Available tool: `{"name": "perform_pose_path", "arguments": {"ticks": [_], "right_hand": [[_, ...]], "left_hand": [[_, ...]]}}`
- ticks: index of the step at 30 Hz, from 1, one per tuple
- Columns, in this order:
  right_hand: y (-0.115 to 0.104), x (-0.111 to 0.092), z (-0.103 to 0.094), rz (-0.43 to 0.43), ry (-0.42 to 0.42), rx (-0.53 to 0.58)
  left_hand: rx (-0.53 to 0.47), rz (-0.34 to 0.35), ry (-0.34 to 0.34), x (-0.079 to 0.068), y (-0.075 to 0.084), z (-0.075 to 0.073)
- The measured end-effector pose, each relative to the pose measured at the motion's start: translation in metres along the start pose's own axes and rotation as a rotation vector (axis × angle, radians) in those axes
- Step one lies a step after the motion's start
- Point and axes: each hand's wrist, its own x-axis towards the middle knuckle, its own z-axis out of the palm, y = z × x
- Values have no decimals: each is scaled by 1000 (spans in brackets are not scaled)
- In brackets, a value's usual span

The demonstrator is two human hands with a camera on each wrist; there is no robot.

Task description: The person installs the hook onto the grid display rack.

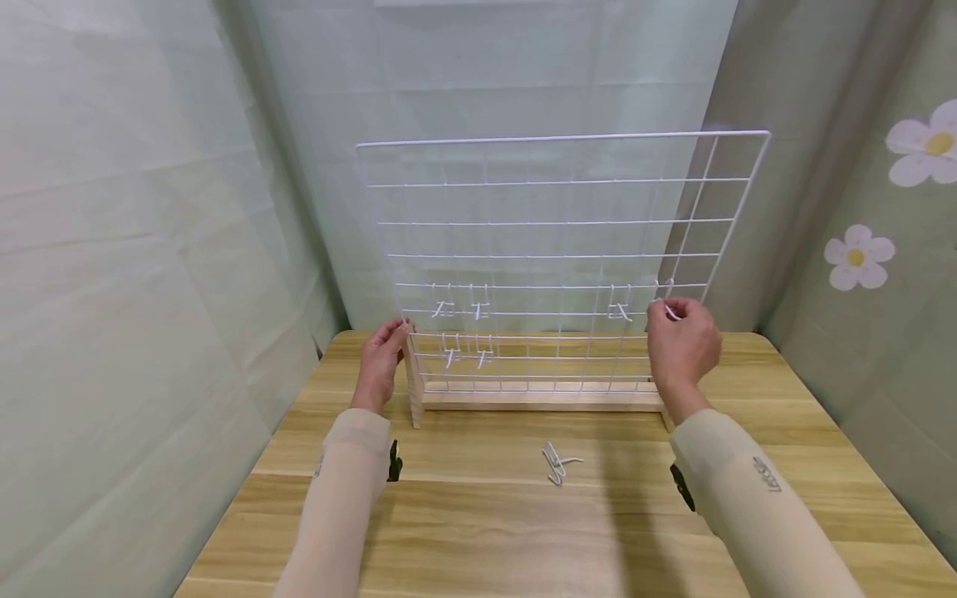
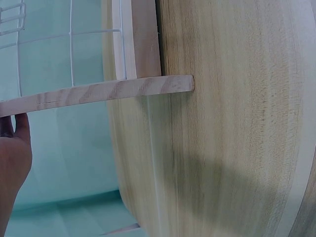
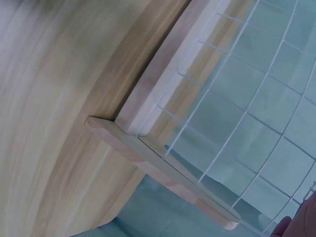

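A white wire grid rack [image 1: 564, 137] stands upright on the table in a wooden base. In the head view my left hand [image 1: 380, 361] pinches the top of the left wooden side post [image 1: 414, 390]; the left wrist view shows fingertips against that post [image 2: 123, 90]. At the grid's right side, my right hand [image 1: 684, 342] pinches a white wire hook [image 1: 672, 313], its upper ends at a horizontal wire. That hook is mostly hidden by the fingers. Only part of the right hand [image 3: 301, 222] shows in the right wrist view, at the corner beside the grid.
Several white hooks hang on the grid, including one at upper left [image 1: 479, 311], one at lower left [image 1: 485, 359] and one towards the right [image 1: 619, 311]. A loose hook [image 1: 556, 463] lies on the wooden table [image 1: 478, 531] before the rack. Pale curtains [image 1: 149, 249] surround the table.
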Motion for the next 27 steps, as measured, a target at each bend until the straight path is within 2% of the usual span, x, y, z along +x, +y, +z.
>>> {"name": "perform_pose_path", "arguments": {"ticks": [20, 27], "right_hand": [[0, 1, 2, 32, -47, -66], [2, -1, 5, 12, -45, -76]], "left_hand": [[4, -7, -8, -3, 1, 0], [22, -2, -17, -3, 1, -1]]}}
